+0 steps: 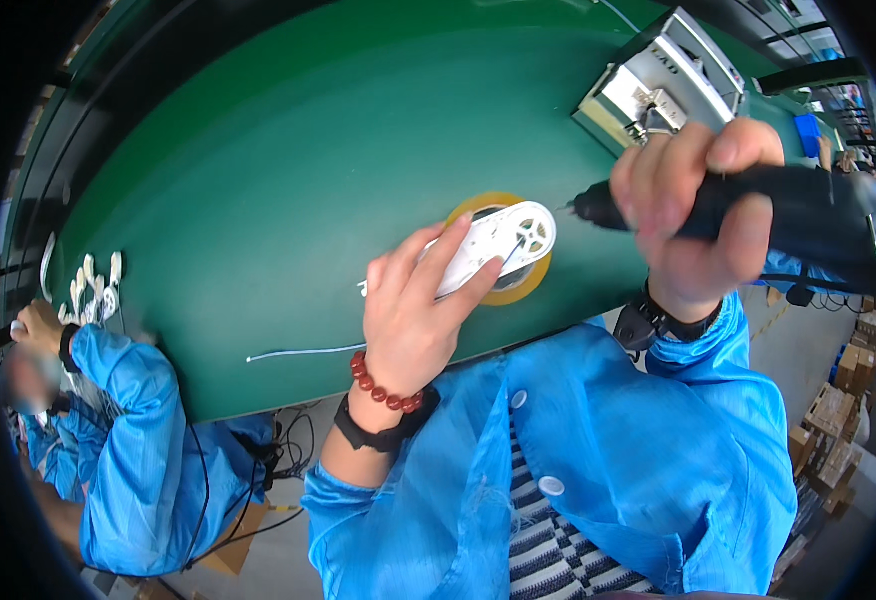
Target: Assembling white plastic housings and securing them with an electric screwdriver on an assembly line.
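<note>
My left hand (416,300) grips a white oblong plastic housing (488,240), thumb and fingers along its sides. The housing's round end has a spoked opening, and it rests over a yellow tape roll (540,272) lying on the green table. Raised to the right, my right hand (698,200) is closed around a black electric screwdriver (808,215). Its thin tip points left toward the housing's round end, a short gap away. A thin pale cable (303,352) runs across the table from beneath my left hand.
A silver-and-black box-shaped machine (673,75) stands at the back right of the green table (288,190). White parts (93,290) lie at the left, near a co-worker in a blue sleeve (128,360). Cardboard boxes (828,410) stack on the floor at right.
</note>
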Demonstrator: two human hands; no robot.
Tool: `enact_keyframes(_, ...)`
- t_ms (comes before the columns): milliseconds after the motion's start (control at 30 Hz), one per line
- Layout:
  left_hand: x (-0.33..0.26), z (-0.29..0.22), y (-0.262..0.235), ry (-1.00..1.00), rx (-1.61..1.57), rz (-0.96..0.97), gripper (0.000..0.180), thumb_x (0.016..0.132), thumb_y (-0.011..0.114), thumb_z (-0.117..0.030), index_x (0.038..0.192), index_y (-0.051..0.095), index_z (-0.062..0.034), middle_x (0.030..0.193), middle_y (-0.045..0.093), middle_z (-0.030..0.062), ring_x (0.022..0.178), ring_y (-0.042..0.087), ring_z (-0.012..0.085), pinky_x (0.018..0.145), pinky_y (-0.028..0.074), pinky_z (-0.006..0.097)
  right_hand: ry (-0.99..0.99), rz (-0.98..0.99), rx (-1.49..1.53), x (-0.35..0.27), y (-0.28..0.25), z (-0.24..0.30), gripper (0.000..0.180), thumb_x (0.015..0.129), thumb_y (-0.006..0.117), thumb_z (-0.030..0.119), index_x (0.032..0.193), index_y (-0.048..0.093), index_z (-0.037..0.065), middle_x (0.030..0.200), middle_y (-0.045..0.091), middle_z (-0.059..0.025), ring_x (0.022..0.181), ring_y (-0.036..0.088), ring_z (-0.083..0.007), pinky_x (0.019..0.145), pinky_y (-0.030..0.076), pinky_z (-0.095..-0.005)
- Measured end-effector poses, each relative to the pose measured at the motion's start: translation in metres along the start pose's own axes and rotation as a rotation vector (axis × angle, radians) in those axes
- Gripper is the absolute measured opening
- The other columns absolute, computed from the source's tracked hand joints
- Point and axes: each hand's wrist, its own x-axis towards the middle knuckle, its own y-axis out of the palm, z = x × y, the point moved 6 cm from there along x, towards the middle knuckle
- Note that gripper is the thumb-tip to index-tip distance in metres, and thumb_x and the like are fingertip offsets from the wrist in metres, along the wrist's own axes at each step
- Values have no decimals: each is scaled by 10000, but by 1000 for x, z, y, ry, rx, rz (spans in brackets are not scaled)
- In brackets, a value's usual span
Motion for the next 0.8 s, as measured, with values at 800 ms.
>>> enact_keyframes(800, -5, 2, 1, -15, -45, -17, 293, 723, 625, -159, 981, 759, -200, 1310, 593, 76, 1134, 565, 256, 870, 409, 361, 112, 388, 14, -12, 68, -37, 372, 903, 695, 248, 1077, 427, 58, 753, 601, -84, 659, 558, -154, 634, 478, -318)
